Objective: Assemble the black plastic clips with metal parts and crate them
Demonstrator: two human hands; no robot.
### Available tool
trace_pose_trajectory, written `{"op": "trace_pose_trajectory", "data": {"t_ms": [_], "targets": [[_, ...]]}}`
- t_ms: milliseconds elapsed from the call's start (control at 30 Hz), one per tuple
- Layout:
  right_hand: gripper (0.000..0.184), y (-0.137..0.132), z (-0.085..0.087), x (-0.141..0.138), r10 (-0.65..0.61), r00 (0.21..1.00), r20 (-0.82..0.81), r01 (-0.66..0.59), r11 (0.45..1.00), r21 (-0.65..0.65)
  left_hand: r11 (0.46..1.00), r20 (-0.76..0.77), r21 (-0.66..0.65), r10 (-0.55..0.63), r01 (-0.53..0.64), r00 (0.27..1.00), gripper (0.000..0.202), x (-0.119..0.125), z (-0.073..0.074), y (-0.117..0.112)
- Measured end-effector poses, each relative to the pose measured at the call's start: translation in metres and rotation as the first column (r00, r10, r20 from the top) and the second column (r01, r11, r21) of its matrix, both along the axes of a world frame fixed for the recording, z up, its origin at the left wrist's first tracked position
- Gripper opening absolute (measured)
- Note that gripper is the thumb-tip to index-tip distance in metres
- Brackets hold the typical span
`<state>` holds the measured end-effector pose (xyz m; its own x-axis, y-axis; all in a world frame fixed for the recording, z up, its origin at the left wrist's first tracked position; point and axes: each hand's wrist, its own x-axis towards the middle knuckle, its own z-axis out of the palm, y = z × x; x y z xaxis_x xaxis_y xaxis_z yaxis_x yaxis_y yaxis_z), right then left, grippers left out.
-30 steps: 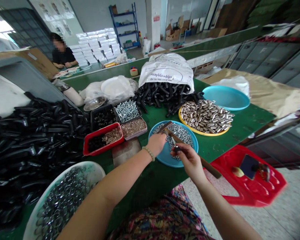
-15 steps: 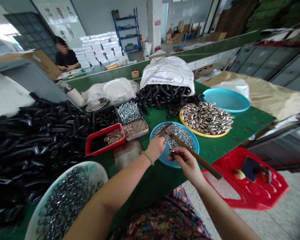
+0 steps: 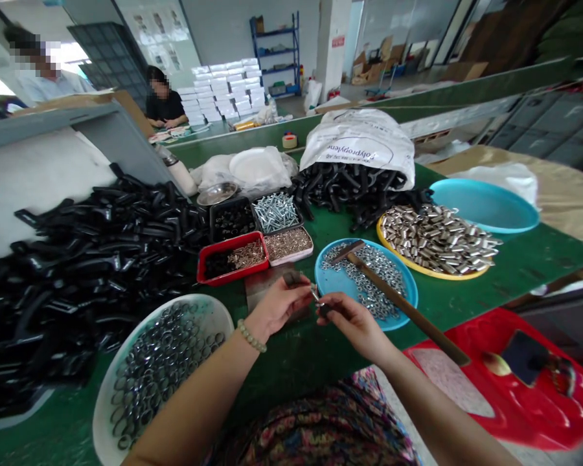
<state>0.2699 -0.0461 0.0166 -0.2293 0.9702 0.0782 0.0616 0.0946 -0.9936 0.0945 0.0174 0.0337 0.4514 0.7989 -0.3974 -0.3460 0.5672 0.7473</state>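
My left hand [image 3: 282, 303], with a bead bracelet on its wrist, is closed in a pinch; what its fingers hold is partly hidden. Close beside it, my right hand [image 3: 352, 320] pinches a small dark part [image 3: 324, 309]. A short shiny metal pin [image 3: 315, 292], perhaps a bolt, shows between the two sets of fingertips. Just beyond my hands lies a blue tray [image 3: 326, 285] of small metal nuts [image 3: 376, 294]. A wooden-handled hammer [image 3: 398, 298] rests across that tray. Behind my left hand a flat metal plate [image 3: 257, 291] lies on the bench.
A white basin [image 3: 102, 395] of metal rings, a red bin [image 3: 208, 279], screws [image 3: 274, 212] and black handles [image 3: 78, 272] lie leftward. A yellow tray [image 3: 434, 275] of metal sleeves and a red stool [image 3: 510, 388] are rightward. Two people sit or stand across the bench.
Both hands have come back from over the nut tray to its near left edge. The camera view has swung left, so the bench things appear further right.
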Motion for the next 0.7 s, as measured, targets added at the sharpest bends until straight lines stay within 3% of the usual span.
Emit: {"op": "trace_pose_trajectory", "data": {"t_ms": [133,200,233,300,367,433,500,567,700], "targets": [[0.025,0.001,0.016,-0.005,0.189,0.937,0.294,-0.24,0.959,0.151,0.974,-0.157,0.073,-0.2,0.214,0.967,0.033,-0.032,0.008,0.001],[0.024,0.002,0.019,-0.012,0.226,0.938,0.262,-0.271,0.951,0.149,0.939,-0.225,0.168,-0.259,0.299,0.939,0.029,-0.044,0.017,0.002],[0.021,0.003,0.019,-0.018,0.219,0.965,0.144,-0.236,0.965,0.112,0.917,-0.256,0.242,-0.254,0.316,0.933,0.026,-0.049,0.023,0.002],[0.014,0.006,0.017,-0.032,0.148,0.965,-0.218,-0.16,0.986,-0.04,0.842,-0.331,0.442,-0.167,0.309,0.929,0.014,-0.057,0.034,-0.001],[0.016,0.008,0.015,-0.047,0.029,0.842,-0.538,-0.165,0.964,-0.207,0.703,-0.411,0.649,0.004,0.29,0.912,0.004,-0.062,0.041,-0.005],[0.024,0.01,0.015,-0.058,-0.045,0.736,-0.675,-0.217,0.929,-0.299,0.558,-0.444,0.786,0.209,0.267,0.871,0.015,-0.067,0.042,-0.01],[0.025,0.012,0.015,-0.065,-0.046,0.726,-0.686,-0.252,0.91,-0.328,0.481,-0.439,0.845,0.37,0.236,0.819,0.026,-0.073,0.041,-0.013],[0.023,0.015,0.012,-0.069,-0.006,0.771,-0.637,-0.268,0.904,-0.332,0.47,-0.443,0.852,0.409,0.232,0.798,0.034,-0.081,0.042,-0.017],[0.019,0.018,0.001,-0.071,0.031,0.832,-0.553,-0.219,0.936,-0.277,0.509,-0.489,0.795,0.218,0.329,0.845,0.031,-0.093,0.057,-0.024]]}}
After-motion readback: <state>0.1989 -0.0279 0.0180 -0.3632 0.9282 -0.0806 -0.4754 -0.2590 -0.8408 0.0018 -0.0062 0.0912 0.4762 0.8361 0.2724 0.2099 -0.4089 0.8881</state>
